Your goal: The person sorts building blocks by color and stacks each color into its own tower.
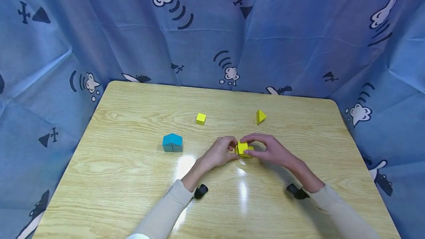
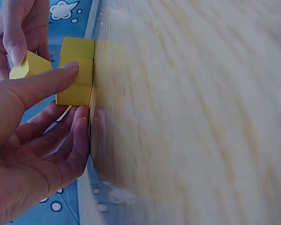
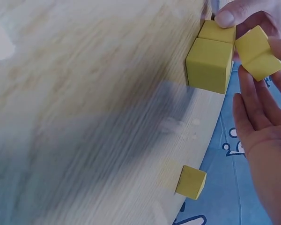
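Near the table's middle, several yellow blocks [image 2: 76, 72] stand side by side on the wood. My left hand [image 1: 219, 152] pinches this row, its thumb on the near face and its fingers behind; the right wrist view shows the thumb on the smaller end block [image 3: 217, 31]. Beside it is a bigger yellow block [image 3: 209, 64]. My right hand [image 1: 269, 149] holds another yellow block [image 3: 258, 52] between thumb and fingertips, tilted and just above the row in the head view. Its exact shape is partly hidden by the fingers.
A yellow cube [image 1: 200, 118] stands farther back on the table, left of the hands. A yellow triangular block [image 1: 260, 117] is behind the right hand. Blue blocks [image 1: 172, 142] forming a small house shape stand to the left. A patterned blue cloth [image 1: 206, 36] hangs behind the table.
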{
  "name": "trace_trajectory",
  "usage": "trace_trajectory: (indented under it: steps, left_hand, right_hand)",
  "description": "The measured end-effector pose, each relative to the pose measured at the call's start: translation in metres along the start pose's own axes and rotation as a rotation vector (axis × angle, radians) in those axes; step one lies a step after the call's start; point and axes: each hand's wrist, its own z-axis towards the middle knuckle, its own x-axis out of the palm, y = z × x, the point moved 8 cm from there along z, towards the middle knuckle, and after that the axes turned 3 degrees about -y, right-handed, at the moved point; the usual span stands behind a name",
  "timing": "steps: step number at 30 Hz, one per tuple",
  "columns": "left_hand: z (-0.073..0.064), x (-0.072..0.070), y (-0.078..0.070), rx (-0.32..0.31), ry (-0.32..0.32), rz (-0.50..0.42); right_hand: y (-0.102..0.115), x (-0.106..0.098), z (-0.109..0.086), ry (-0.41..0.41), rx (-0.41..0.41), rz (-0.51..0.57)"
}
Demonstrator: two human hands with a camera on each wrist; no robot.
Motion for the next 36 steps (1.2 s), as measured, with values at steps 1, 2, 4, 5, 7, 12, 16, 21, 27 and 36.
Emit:
trace_trajectory:
  steps: [1,2,4,5,7,12,16,21,27,36]
  left_hand:
    - [0.000,0.000,0.000,0.000,0.000,0.001]
    - [0.000,0.000,0.000,-0.002,0.001,0.002]
    - [0.000,0.000,0.000,-0.006,0.004,0.002]
    - [0.000,0.000,0.001,-0.008,0.005,0.003]
    - [0.000,0.001,0.001,-0.014,0.007,-0.001]
    - [0.000,0.001,0.002,-0.023,0.005,-0.012]
    - [-0.001,0.001,0.003,-0.025,0.005,-0.007]
    - [-0.001,0.000,0.003,-0.023,0.005,-0.003]
    - [-0.002,0.001,0.003,-0.011,0.003,-0.015]
    - [0.000,0.000,0.002,-0.023,0.010,0.004]
  right_hand:
    - [0.000,0.000,0.000,-0.005,-0.005,-0.012]
    - [0.000,0.000,0.000,-0.009,-0.010,-0.022]
    - [0.000,0.001,-0.001,-0.015,-0.016,-0.047]
    - [-0.001,0.001,-0.001,-0.018,-0.016,-0.057]
    - [-0.002,0.002,-0.002,-0.021,-0.006,-0.071]
    - [-0.001,0.003,-0.003,-0.011,0.008,-0.075]
    - [-0.002,0.005,-0.003,0.006,0.006,-0.084]
    - [-0.003,0.007,-0.003,0.022,0.023,-0.089]
    - [-0.001,0.011,-0.002,0.031,0.014,-0.113]
    - [0.000,0.013,-0.002,0.036,0.009,-0.158]
